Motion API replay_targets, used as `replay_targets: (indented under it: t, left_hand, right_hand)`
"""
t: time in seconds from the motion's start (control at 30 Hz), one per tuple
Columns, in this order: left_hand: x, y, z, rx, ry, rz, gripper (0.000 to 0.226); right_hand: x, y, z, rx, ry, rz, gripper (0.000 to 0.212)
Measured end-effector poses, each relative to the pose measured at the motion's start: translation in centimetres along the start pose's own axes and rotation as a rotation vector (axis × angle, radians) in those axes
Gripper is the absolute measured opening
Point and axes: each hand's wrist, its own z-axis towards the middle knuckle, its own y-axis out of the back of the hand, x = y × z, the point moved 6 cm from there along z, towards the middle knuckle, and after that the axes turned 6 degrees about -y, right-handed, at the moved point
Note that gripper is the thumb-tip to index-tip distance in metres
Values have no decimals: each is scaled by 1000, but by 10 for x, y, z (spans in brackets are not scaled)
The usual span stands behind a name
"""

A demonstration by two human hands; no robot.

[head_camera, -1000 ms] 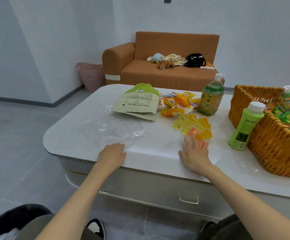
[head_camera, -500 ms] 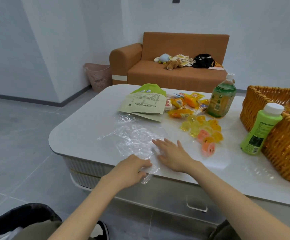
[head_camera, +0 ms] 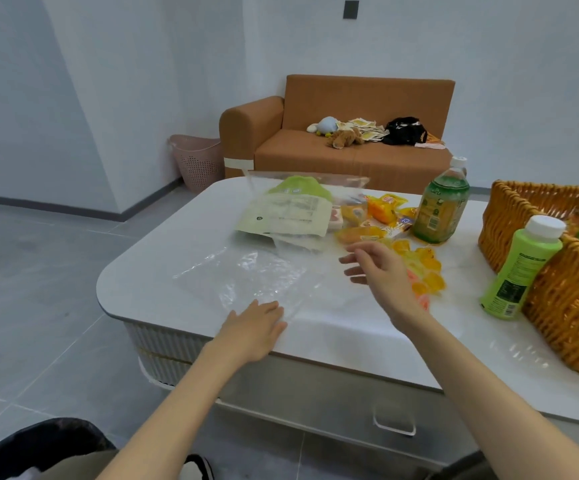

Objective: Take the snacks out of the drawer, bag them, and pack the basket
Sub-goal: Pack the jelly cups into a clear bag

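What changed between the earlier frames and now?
The right hand left the jelly cups, pressed the clear bag beside the left hand, then lifted off, open. The left hand stayed at the bag's near edge, resting on it. Clear film now stands raised in front of the green pouch. The basket and tea bottle stayed put.

Hands: left hand [head_camera: 253,329] and right hand [head_camera: 383,271], bare on my feed
Trousers [head_camera: 83,467]: olive-khaki
Shoe [head_camera: 196,467]: black, white edge
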Motion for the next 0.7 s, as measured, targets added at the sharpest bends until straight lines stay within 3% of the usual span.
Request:
replay_targets:
  t: [0.13,0.2,0.3,0.37,0.43,0.53,0.6,0.7]
  left_hand:
    - [18,10,18,-43,86,-2,51]
    - [15,20,19,-159,96,-126,50]
    - [-2,47,5,-437,105,-712,55]
    - [-16,55,-2,-445,100,-1215,71]
    - [-30,61,-8,-418,51,-1437,67]
    - [-29,65,-17,-526,9,-1514,43]
    - [-24,66,-19,-561,21,-1553,37]
    - [-21,68,-25,-554,56,-1420,27]
  right_hand:
    - [-2,26,-9,-14,-179,241,21]
    - [-6,35,-11,10,-267,353,23]
    - [-9,48,-14,18,-344,465,19]
    - [-12,52,-17,39,-370,463,9]
    - [-14,50,-23,98,-378,361,16]
    - [-18,46,-34,155,-373,104,41]
    - [-18,47,-39,154,-362,9,41]
    - [-18,51,-41,149,-375,75,38]
